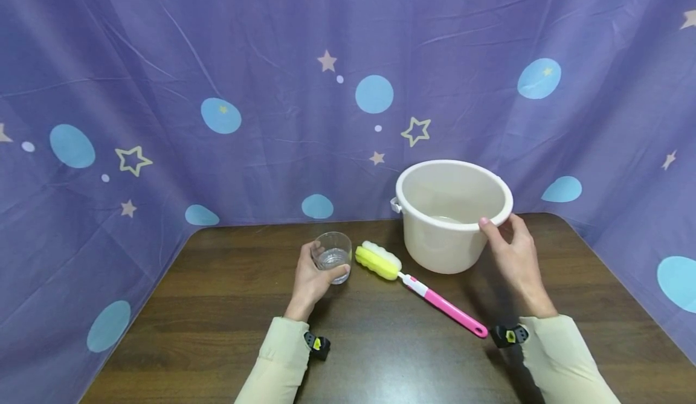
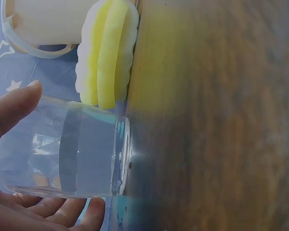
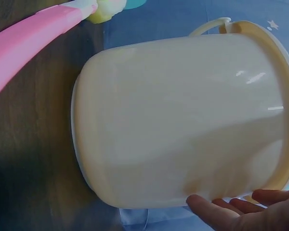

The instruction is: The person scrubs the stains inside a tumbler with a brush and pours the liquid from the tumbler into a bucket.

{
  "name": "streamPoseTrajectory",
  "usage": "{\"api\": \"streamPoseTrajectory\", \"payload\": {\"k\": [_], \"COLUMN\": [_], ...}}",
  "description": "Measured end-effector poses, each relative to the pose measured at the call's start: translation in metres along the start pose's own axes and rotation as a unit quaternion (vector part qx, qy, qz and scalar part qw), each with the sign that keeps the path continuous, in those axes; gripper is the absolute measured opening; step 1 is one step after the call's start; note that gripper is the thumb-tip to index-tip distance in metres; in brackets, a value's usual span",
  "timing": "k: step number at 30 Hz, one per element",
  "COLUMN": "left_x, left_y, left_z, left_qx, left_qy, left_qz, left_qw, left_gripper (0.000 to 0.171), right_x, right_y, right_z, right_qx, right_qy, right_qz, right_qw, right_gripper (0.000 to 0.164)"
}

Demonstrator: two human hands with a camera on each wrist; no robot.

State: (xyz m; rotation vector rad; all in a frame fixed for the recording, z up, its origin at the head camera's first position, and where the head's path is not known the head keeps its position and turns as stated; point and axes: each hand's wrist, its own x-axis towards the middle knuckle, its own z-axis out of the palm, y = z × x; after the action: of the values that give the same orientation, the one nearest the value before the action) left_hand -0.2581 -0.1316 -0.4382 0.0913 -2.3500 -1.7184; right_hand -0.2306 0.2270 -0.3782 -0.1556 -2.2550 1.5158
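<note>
My left hand holds a clear drinking glass with clear liquid in it, thumb on the near side and fingers around the far side. In the left wrist view the glass stands upright with its base right at the tabletop. My right hand grips the right side of a white plastic bucket, the thumb over the rim and the other fingers along the outer wall. Between the two lies a bottle brush with a pink handle and a yellow-and-white sponge head.
The dark wooden table ends at a purple curtain with stars and blue spots, close behind the bucket. The bucket's handle joint sticks out on its left. The brush handle points toward my right wrist.
</note>
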Motion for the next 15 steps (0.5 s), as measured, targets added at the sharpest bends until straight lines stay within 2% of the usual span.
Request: {"api": "streamPoseTrajectory", "payload": {"k": [7, 15], "left_x": [-0.0010, -0.0005], "left_y": [0.0014, 0.0007], "left_z": [-0.0002, -0.0002], "left_qx": [-0.005, -0.001], "left_qy": [0.004, -0.001], "left_qz": [0.004, 0.000], "left_qw": [1.0000, 1.0000], "left_gripper": [0.086, 0.094], "right_x": [0.0003, 0.0006], "right_y": [0.0023, 0.0026], "right_z": [0.0053, 0.0061], "right_qx": [0.050, 0.059], "right_qy": [0.005, 0.002], "right_qz": [-0.003, 0.004], "right_qw": [0.999, 0.998], "right_gripper": [0.066, 0.066]}}
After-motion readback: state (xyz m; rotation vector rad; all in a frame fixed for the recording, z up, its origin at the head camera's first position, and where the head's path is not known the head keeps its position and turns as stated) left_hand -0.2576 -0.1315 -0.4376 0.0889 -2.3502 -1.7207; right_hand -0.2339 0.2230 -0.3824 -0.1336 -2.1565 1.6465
